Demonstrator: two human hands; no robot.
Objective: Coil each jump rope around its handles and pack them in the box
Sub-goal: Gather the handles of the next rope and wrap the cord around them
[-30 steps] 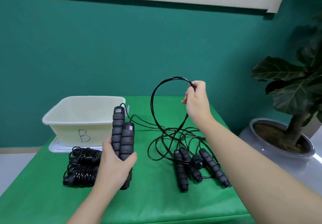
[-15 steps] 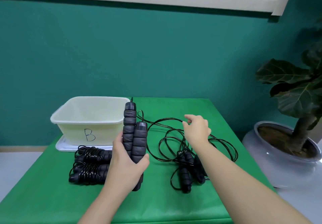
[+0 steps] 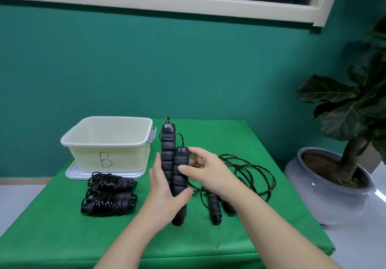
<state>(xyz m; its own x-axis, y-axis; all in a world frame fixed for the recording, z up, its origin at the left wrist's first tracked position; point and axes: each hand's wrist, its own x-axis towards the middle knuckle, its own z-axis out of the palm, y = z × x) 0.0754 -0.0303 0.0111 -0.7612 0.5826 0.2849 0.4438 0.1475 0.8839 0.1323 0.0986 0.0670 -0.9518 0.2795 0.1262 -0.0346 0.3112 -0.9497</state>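
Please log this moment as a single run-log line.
left hand: holds two handles upright | right hand: at cord beside handles | coiled ropes: two, before box | loose rope: on table

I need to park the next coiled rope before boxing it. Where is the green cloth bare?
Bare: the near-left corner of the green cloth, in front of the two coiled ropes, and the far strip behind the loose cord. Crowded: the right side, where cord and spare handles sprawl. The box itself looks empty.
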